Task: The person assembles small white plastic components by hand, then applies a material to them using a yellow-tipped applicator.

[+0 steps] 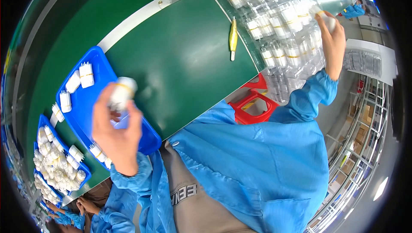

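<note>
While a white banded bundle (pixel 122 90) is pinched between thumb and fingers by the left grip (pixel 116 136) above a large blue tray (pixel 83 106), another white bundle (pixel 329 21) is held, blurred, by the right grip (pixel 334 45) over clear plastic packaging (pixel 277 86), where similar bundles are set in rows. A slim yellow object (pixel 233 38) is laid between both grips on the green surface (pixel 184 61).

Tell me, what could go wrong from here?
The clear plastic packaging appears to jut past the edge of the green table, so a bump might tip it. The left fingers could drop their white bundle. Another bundle at the rim of the blue tray might get knocked.
</note>
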